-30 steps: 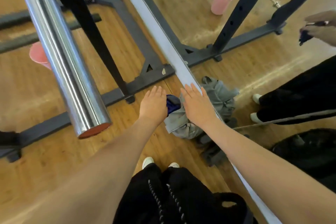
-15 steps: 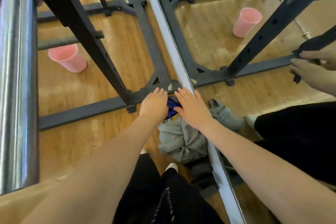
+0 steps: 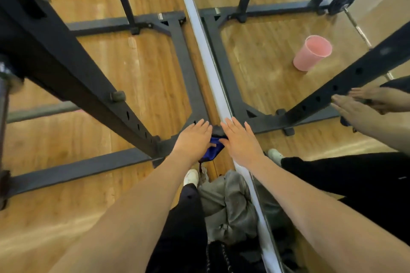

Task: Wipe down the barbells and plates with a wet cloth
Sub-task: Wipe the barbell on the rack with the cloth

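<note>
Blue cloth [image 3: 212, 149] now sits between the left hand [image 3: 195, 137] and right hand [image 3: 240, 142], both flat with straight fingers, touching it; compared with a second ago the steel barbell [image 3: 2, 104] has slid to the far left edge, well apart, so wiping has probably not resumed.

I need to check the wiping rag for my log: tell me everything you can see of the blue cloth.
The blue cloth is a deep blue, soft, crumpled fabric, mostly hidden between the two hands. It hangs bunched in a small fold below the palms. The left hand and the right hand lie on it with fingers fairly straight, above the wooden floor near the pale strip. Whether it is wet cannot be told.
</note>
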Tool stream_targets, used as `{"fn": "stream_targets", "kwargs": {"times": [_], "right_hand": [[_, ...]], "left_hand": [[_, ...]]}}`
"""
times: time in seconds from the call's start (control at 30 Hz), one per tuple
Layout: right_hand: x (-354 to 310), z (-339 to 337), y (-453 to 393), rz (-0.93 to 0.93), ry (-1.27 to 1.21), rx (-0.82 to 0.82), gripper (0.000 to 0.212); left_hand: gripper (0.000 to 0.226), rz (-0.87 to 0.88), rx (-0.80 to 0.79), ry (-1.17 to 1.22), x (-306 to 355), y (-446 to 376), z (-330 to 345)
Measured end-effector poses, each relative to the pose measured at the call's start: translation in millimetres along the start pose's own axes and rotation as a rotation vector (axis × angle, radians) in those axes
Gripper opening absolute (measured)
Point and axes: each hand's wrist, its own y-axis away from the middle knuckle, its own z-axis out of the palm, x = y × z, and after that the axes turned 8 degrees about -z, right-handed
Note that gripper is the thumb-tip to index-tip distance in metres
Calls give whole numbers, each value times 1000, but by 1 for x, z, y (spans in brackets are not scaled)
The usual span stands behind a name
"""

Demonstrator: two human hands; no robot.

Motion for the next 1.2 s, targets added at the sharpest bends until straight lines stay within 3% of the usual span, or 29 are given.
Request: {"fn": "stream_targets", "kwargs": {"times": [0.33,0.73,0.97,1.1,1.2], "right_hand": [[4,-97,-124,-91,-15,56,58],[0,-147,-246,-288,30,58,56],[-12,-216,-351,-506,-12,111,54],[-23,-266,-389,-758,141,168,53],[-36,-301,-404,-905,96,220,53]], "left_hand": [[59,-159,123,64,-88,-68,-73],[60,-409,178,171,-156,-128,-116],[59,-676,310,236,-209,-175,-168],[58,-827,405,264,-225,-182,-209],[57,-931,481,263,-229,-174,-240]]}}
